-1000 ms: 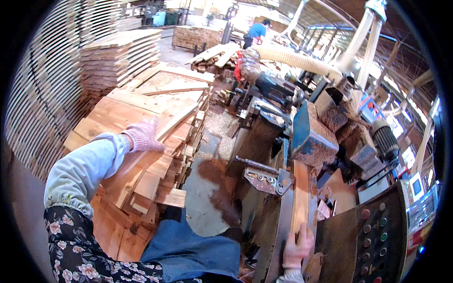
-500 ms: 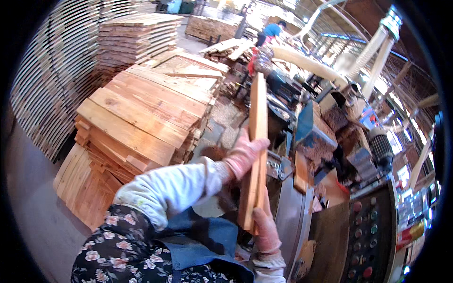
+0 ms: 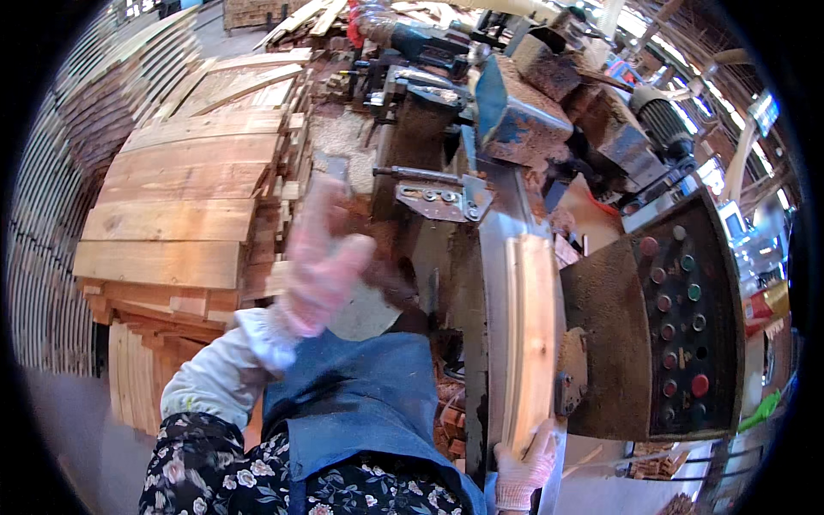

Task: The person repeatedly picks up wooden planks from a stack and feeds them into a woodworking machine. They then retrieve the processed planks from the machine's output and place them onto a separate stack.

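A planed wooden board (image 3: 530,335) lies lengthwise on the metal bed (image 3: 499,343) of a woodworking machine, beside a guide block. At its near end is my right hand (image 3: 528,468) in a pale pink glove, thumb on top and fingers along the side, gripping it. My left hand (image 3: 322,270), gloved the same way and smeared by motion, hangs in the air left of the machine. Its fingers are apart and nothing is in them. Nearest to that hand is a stack of boards (image 3: 172,219) on the left.
A dark control panel (image 3: 682,318) with several round buttons stands right of the bed. Ahead are a metal bracket (image 3: 442,199), a sawdust-covered blue hood (image 3: 519,112) and a motor (image 3: 661,116). Tall stacks of thin boards (image 3: 51,240) rise at the far left.
The board has come down from the air onto the machine bed. My left hand has let go of it and swung left; my right hand has moved nearer and right. The view has shifted.
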The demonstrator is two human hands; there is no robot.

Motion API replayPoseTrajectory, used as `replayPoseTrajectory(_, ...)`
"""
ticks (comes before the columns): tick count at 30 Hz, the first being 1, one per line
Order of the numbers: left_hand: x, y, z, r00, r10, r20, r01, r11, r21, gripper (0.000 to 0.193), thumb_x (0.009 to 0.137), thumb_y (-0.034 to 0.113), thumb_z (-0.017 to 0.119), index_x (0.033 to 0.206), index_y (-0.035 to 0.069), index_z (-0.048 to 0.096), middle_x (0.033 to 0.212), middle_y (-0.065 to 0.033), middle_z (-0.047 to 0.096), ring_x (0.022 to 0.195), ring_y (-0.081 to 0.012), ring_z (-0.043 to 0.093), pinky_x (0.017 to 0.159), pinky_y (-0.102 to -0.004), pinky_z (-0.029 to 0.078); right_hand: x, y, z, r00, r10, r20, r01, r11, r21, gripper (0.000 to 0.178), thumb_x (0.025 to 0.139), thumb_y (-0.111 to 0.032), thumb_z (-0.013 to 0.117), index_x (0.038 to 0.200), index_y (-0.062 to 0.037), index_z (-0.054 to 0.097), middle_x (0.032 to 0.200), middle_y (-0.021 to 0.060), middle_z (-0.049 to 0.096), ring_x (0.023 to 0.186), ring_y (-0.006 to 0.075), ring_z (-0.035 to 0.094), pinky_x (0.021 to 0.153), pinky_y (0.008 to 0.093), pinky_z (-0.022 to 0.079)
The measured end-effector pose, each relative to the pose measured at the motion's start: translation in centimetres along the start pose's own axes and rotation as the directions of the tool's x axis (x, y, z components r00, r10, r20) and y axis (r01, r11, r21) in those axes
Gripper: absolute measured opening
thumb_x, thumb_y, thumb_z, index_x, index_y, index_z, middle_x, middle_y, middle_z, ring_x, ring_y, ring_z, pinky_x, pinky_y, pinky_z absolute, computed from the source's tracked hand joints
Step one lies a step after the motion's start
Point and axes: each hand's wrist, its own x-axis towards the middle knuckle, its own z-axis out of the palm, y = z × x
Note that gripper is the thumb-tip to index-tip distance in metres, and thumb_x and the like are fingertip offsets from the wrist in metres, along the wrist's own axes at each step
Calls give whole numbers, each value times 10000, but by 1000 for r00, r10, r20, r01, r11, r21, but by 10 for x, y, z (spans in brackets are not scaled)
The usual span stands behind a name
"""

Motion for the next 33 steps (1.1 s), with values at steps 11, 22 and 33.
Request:
replayPoseTrajectory(11, -110, -110, -336, 512, -327, -795, 411, 905, -107, 429, 999, 256, 654, 1378, 68, 582, 1401, -129, 604, 1269, -244, 558, 1037, -425, 496, 252, -99, 108, 863, -121, -491, 345, 851, 397, 858, 846, -136, 832, 1591, 8, 431, 1610, 217, 472, 1468, 362, 458, 1239, 419, 319)
replayPoseTrajectory(22, -74, -120, -355, 453, -550, -702, 268, 834, -482, 325, 972, 248, 728, 1212, 32, 684, 1125, -108, 714, 1017, -272, 701, 775, -417, 629, 159, -65, 75, 871, -323, -371, 411, 892, 190, 787, 697, -40, 788, 1454, 26, 583, 1383, 278, 638, 1248, 471, 614, 1080, 512, 480)
replayPoseTrajectory(33, 6, -140, -319, 266, -669, -694, 408, 730, -548, 320, 943, 254, 769, 1193, 64, 708, 1181, -129, 722, 1033, -274, 703, 827, -490, 625, 51, -14, 15, 794, -554, -250, 538, 832, -134, 714, 861, -342, 798, 1458, -15, 580, 1315, 275, 660, 1183, 475, 603, 1017, 563, 483)
